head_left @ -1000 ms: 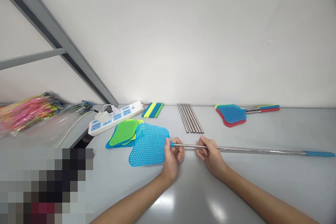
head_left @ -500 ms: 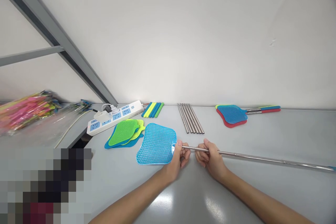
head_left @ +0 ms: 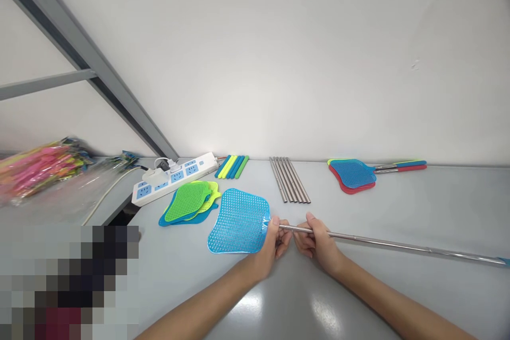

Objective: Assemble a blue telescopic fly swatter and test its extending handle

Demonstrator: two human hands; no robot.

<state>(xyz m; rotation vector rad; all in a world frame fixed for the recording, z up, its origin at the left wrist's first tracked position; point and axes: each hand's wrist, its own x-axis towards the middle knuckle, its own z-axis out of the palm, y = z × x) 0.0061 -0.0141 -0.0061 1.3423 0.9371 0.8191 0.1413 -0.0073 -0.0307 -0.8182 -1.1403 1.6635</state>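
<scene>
A blue fly swatter [head_left: 240, 221] with a perforated head and a long, extended metal rod lies across both hands. My left hand [head_left: 274, 241] is closed where the head joins the rod, its thumb on top. On the rod just to the right, my right hand [head_left: 319, 241] is closed with thumb and fingers around it. The rod runs on to the right, where a blue grip [head_left: 505, 261] shows at the frame's edge. Behind the hands lies a row of bare metal rods [head_left: 290, 180]. Loose green, yellow and blue swatter heads [head_left: 187, 203] are stacked to the left.
Colored handle grips [head_left: 231, 167] lie by a white power strip [head_left: 175, 178] with plugs in it. Collapsed swatters [head_left: 353, 174] are piled at the back right. Bagged colorful items [head_left: 43, 167] sit at the far left, near a grey metal frame [head_left: 91, 64]. A wall stands behind the table.
The swatter and my left hand have shifted slightly right and down. My right hand has slid a little left along the rod, closer to my left hand.
</scene>
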